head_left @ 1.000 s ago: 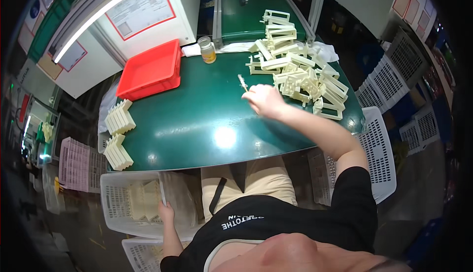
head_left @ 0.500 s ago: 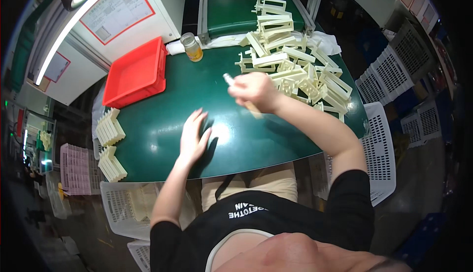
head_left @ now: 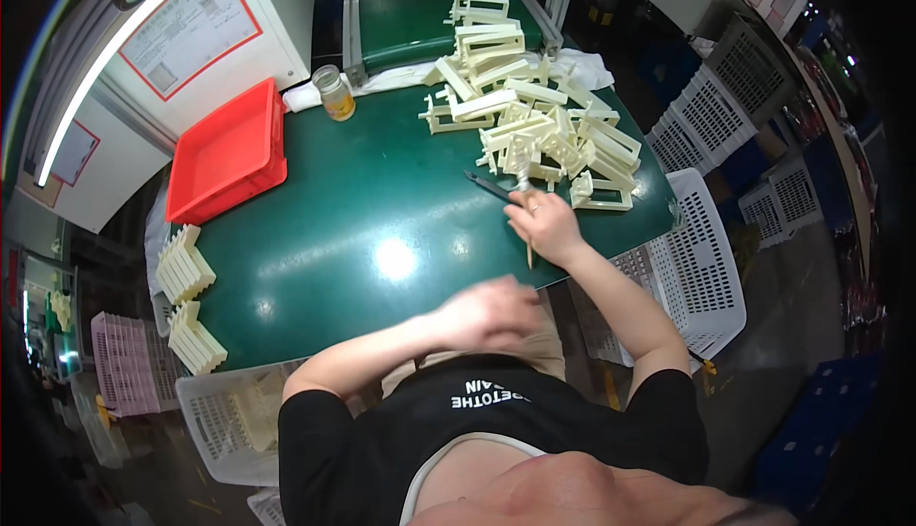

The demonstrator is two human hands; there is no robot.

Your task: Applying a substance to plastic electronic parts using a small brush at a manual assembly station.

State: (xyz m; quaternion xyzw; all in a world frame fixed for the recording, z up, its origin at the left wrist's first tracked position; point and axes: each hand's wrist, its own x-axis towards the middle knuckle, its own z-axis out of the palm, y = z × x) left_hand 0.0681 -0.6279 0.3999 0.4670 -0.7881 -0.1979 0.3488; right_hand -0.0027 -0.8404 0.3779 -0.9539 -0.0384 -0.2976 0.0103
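My right hand (head_left: 549, 228) is closed around a slim brush-like tool (head_left: 530, 255) at the table's right front. Its pale wooden end sticks out below the fist, and a whitish end points toward the parts. A thin dark tool (head_left: 485, 184) like a pen or blade lies by my fingertips; whether I also grip it cannot be told. My left hand (head_left: 491, 314) is smeared by motion over the table's front edge, before my body. Just beyond my right hand lies a heap of cream plastic frames (head_left: 534, 130), loosely piled.
A red tray (head_left: 224, 159) stands at the left back, near a glass jar (head_left: 333, 94) with yellowish contents. Cream parts are stacked in two groups (head_left: 185, 268) on the left edge of the green table (head_left: 382, 192). White baskets (head_left: 711, 259) flank the table.
My right hand has gone from above the middle of the table toward its right front with the brush-like tool. My left hand has swung right and nearer to my body. The view has shifted slightly.
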